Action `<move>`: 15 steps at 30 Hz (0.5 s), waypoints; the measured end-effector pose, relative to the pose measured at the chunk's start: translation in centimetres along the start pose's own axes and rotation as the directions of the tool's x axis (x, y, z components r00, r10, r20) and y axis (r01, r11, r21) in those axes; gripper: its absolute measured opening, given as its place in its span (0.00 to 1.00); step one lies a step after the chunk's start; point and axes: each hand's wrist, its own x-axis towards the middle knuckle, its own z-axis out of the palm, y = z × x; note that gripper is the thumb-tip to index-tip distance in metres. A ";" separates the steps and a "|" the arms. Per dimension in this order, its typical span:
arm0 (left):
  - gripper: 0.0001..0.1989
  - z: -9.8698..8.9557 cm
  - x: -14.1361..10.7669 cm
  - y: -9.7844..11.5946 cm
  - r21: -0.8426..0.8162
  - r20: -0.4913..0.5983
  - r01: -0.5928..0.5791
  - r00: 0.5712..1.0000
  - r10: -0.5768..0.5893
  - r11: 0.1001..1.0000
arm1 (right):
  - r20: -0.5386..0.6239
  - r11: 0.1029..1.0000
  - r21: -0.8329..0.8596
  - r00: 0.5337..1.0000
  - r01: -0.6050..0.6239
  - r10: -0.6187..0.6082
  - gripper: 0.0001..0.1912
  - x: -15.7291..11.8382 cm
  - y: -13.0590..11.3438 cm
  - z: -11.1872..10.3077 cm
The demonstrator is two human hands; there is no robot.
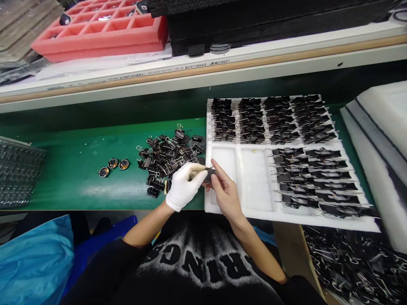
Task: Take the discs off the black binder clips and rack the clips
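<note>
My left hand (186,185), in a white glove, pinches a thin dark piece near the middle of the green bench. Bare, my right hand (226,195) holds a small round black part (209,175) between thumb and fingers. The two hands nearly meet at this part. Just behind them lies a heap of black binder clips (168,153) with silver wire handles. To the right, a white foam tray (257,181) carries rows of clipped black parts (318,163). Three small round parts (112,163) with dark and orange faces lie on the bench at the left.
A shelf edge (190,71) crosses behind the bench, bearing a pink foam tray (98,42) and black foam blocks (254,29). Clear plastic trays (20,173) stand at far left. White foam (375,127) is at far right, above a box of binder clips (356,262).
</note>
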 end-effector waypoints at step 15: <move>0.26 -1.6 8.4 0.1 0.873 0.192 -0.230 0.973 0.129 0.431 | -0.037 0.985 0.144 0.994 -0.095 0.101 0.18 0.0 0.6 -1.7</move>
